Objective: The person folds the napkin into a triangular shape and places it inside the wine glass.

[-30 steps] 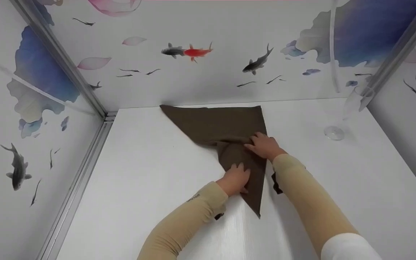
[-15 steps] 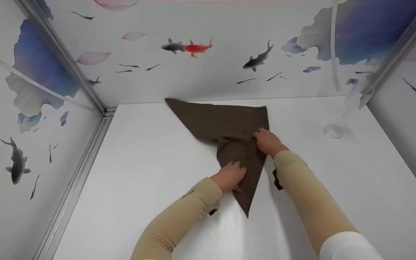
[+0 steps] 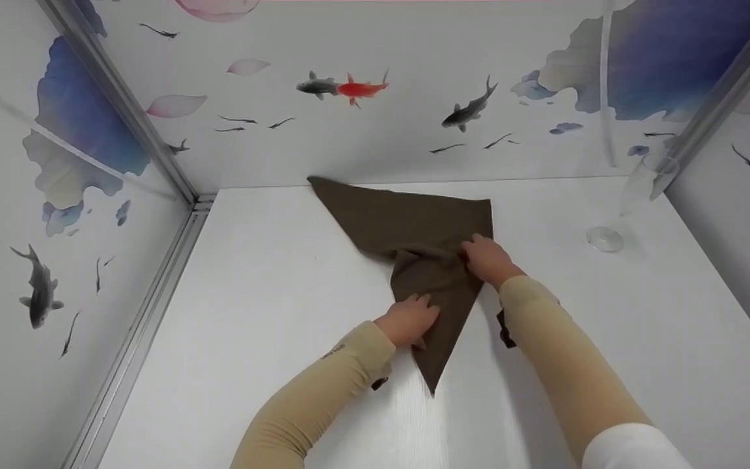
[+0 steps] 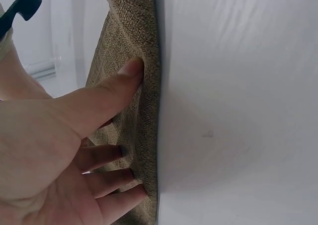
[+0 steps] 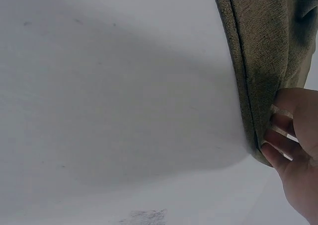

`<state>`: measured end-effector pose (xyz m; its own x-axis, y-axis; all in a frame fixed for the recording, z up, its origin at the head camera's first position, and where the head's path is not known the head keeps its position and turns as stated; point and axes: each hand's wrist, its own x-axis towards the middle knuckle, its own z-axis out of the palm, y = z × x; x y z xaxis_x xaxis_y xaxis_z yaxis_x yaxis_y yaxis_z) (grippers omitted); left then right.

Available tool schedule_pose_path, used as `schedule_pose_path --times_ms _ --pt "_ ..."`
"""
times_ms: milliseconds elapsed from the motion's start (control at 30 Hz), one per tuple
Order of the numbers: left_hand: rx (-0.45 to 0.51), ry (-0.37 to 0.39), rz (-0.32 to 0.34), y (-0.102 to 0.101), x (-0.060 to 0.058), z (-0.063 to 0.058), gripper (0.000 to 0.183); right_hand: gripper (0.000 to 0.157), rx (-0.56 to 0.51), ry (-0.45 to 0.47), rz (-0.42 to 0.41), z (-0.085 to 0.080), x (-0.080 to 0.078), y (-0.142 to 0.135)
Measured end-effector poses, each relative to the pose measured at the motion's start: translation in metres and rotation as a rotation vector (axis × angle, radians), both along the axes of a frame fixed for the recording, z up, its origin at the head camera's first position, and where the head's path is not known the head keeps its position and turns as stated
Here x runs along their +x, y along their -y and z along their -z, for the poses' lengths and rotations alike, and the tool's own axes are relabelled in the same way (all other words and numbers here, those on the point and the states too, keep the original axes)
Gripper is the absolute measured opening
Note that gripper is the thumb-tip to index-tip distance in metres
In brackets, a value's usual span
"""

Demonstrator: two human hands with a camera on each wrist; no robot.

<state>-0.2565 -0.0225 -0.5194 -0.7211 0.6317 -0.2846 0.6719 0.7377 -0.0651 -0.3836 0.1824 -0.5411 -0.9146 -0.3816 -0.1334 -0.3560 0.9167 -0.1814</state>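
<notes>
A brown woven cloth (image 3: 414,218), folded and creased across its middle, lies on the white table with a pointed lower end. My left hand (image 3: 407,320) rests on its narrow lower part. In the left wrist view the thumb (image 4: 112,93) and the spread fingers (image 4: 109,185) touch the cloth (image 4: 144,96) near its edge, apart from each other. My right hand (image 3: 489,259) lies at the cloth's right edge beside the crease. Seen from the right wrist, its fairly straight fingers (image 5: 283,140) press against the layered edge of the cloth (image 5: 248,76).
A clear stemmed glass (image 3: 605,239) stands at the back right of the white table (image 3: 271,293). White panels printed with fish and petals (image 3: 401,143) enclose the back and sides, with metal rails (image 3: 153,312) along the corners.
The cloth has turned clockwise under my hands. Its lower tip has shifted left and its upper right corner right. My left hand has slid slightly left, my right hand slightly right.
</notes>
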Motion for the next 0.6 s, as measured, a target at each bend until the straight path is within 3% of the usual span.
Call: schedule_pose_path --times_ms 400,600 --pt "-0.008 0.025 -0.035 0.012 0.0 -0.002 0.073 0.028 0.046 0.041 -0.024 -0.005 -0.001 -0.005" --pt "-0.008 0.057 -0.057 0.02 -0.001 -0.006 0.074 0.037 0.012 -0.025 -0.044 -0.004 0.002 -0.013"
